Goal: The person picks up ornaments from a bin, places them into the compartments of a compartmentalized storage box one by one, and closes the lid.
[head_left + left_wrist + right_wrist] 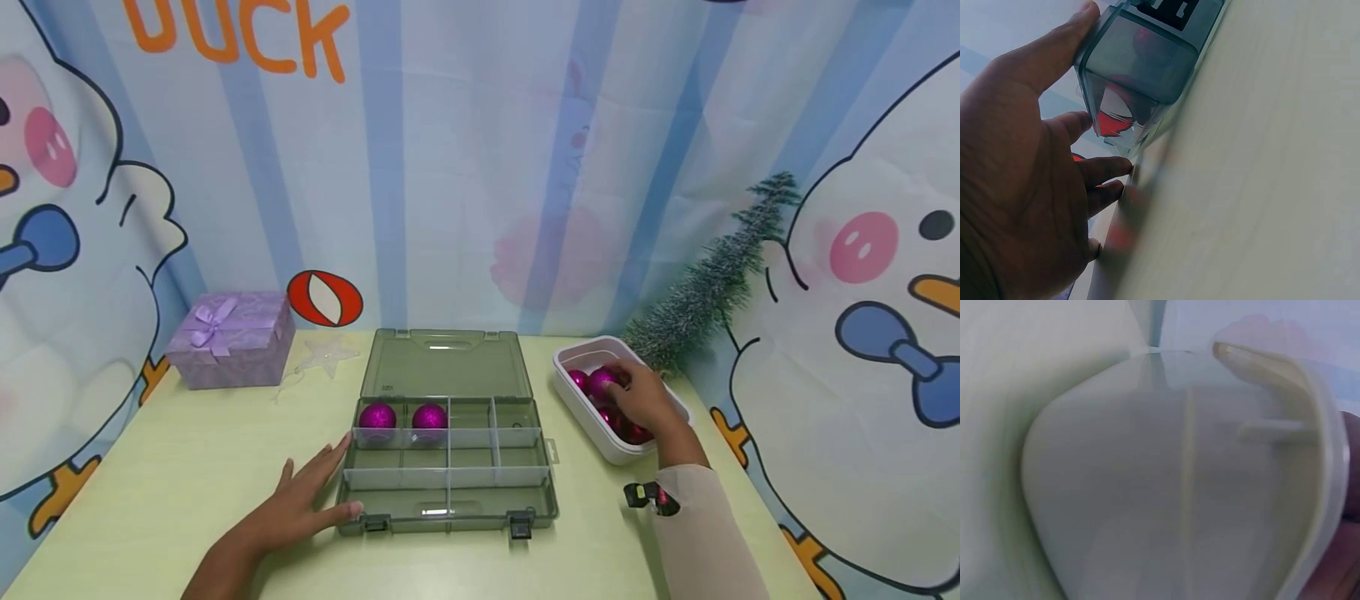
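Note:
A green translucent compartment box [442, 503] lies with its lid [446, 363] folded back. Two glittery magenta Christmas baubles, a left one [377, 417] and a right one [430, 417], sit in its back row. My left hand [296, 508] is spread at the box's left side, thumb on the front left corner; in the left wrist view the fingers of this hand [1029, 169] are fairly straight. Inside a white plastic tub [588, 421], my right hand [641, 396] pinches a magenta bauble [602, 383]. In the right wrist view the tub wall [1147, 475] hides the fingertips.
More shiny magenta and red baubles [609, 417] lie in the tub. A frosted miniature tree [697, 300] leans behind it. At the back left stand a purple gift box [232, 342] and a clear star ornament [327, 355]. A printed curtain [465, 167] hangs behind the table.

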Available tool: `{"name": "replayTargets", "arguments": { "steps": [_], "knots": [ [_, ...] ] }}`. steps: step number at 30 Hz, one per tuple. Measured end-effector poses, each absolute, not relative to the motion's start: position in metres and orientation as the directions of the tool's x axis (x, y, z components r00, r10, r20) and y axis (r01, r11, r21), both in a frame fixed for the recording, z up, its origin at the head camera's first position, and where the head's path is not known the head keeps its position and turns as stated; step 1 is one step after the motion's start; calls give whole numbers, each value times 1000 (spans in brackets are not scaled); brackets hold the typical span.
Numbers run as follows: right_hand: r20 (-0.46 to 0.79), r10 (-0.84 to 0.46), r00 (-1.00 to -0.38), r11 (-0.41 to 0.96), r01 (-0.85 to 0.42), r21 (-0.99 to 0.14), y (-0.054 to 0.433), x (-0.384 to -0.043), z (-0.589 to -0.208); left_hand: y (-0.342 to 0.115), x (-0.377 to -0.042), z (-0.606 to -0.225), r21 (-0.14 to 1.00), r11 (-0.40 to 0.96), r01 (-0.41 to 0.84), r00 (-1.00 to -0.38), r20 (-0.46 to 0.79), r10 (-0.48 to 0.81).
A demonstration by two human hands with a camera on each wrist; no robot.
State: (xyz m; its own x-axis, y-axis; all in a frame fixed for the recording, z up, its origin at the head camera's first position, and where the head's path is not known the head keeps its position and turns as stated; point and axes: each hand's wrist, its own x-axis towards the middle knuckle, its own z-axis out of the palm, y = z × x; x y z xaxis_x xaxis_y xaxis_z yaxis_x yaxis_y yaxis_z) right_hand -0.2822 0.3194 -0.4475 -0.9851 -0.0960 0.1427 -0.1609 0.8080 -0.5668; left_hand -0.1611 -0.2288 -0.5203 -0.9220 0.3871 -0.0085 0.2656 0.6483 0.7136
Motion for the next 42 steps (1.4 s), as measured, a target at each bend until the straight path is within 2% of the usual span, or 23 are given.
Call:
{"name": "replayTargets", "arguments": {
  "steps": [7, 19, 27, 42],
  "knots": [
    [153, -60, -986, 717, -149, -681, 314, -278, -436, -228, -159, -517, 721, 638, 270, -922, 2, 387],
    [197, -90, -976, 662, -206, -720, 305, -278, -433, -229, -159, -519, 724, 641, 254, -923, -15, 384],
    [148, -102, -984, 515, -179, -839, 299, -278, -434, -228, -160, -518, 722, 642, 258, -924, -9, 382],
    [179, -153, -972, 483, -232, -844, 267, -276, -432, -227, -161, -517, 723, 646, 245, -926, -23, 376]
  ]
}}
